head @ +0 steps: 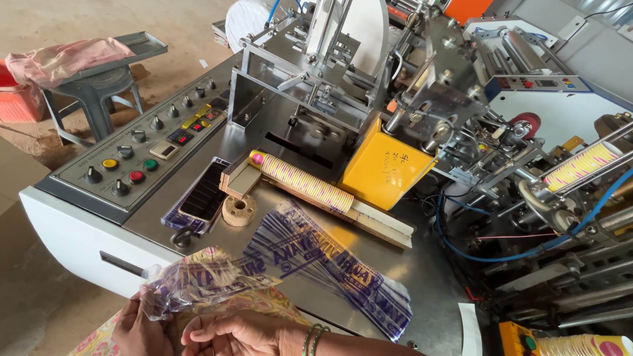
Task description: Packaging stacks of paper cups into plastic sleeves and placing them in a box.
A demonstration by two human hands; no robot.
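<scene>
My left hand (140,327) and my right hand (234,333) sit at the bottom edge, both gripping a clear plastic sleeve with blue print (204,277) that holds a stack of paper cups. A second printed plastic bag (330,264) lies flat on the steel machine top (422,277) just beyond my hands. Farther back, a long nested stack of pink-and-yellow paper cups (306,181) lies on its side on a wooden rail (369,221). Bangles circle my right wrist.
A paper cup machine fills the view: grey control panel with knobs and coloured buttons (142,148) at left, yellow housing (382,168) in the middle, blue hoses (521,254) and more cup stacks (583,165) at right. A phone (204,191) and cork disc (239,209) lie nearby. Grey stool (99,92) stands back left.
</scene>
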